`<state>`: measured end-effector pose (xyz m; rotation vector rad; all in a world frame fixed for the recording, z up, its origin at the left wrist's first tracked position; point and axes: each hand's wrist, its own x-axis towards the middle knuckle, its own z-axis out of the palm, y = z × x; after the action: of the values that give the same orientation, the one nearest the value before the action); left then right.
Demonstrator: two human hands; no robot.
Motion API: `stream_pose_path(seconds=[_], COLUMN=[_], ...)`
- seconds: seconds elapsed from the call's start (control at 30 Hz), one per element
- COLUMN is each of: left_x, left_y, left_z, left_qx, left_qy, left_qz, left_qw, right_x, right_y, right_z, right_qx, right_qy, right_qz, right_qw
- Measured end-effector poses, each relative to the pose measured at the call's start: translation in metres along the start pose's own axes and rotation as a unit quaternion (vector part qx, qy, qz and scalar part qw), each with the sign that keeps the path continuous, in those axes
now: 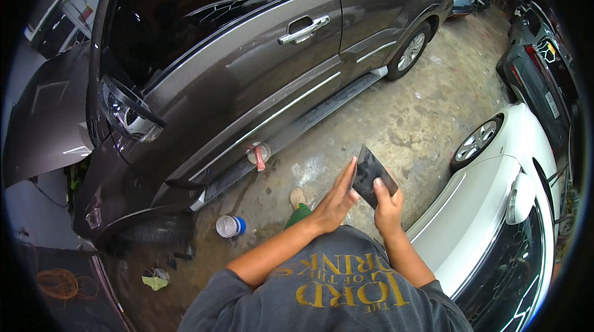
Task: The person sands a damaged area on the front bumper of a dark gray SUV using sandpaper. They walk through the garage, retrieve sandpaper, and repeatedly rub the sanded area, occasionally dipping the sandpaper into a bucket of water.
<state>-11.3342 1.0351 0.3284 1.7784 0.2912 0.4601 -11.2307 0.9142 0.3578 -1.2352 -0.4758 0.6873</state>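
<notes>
In front of my chest, both hands are at a flat, dark rectangle that looks like a smartphone, tilted with its dark face up. My right hand grips its lower right side, the thumb lying on the face. My left hand supports the left edge, its fingers running up along the side and the thumb near the lower corner. The fingers behind the phone are hidden.
A dark grey SUV stands on my left, its bonnet raised. On its running board sits a round tub with a red-handled tool. A blue-and-white can stands on the floor. A white car is close on my right.
</notes>
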Motion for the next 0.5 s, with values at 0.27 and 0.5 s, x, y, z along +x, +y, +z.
stream_pose_path(seconds=[0.27, 0.5], left_x=[-0.001, -0.032], left_y=[-0.01, 0.004], left_z=[0.001, -0.023], left_qx=[-0.015, -0.216], left_qy=[-0.035, -0.079], left_qz=[-0.057, -0.223], left_qw=[0.998, 0.947], right_x=[0.002, 0.031], right_y=[-0.006, 0.015], right_z=[0.008, -0.049], right_qx=[-0.367, -0.111], right_qy=[-0.071, 0.076], right_qz=[-0.338, -0.028], right_qw=[0.864, 0.991])
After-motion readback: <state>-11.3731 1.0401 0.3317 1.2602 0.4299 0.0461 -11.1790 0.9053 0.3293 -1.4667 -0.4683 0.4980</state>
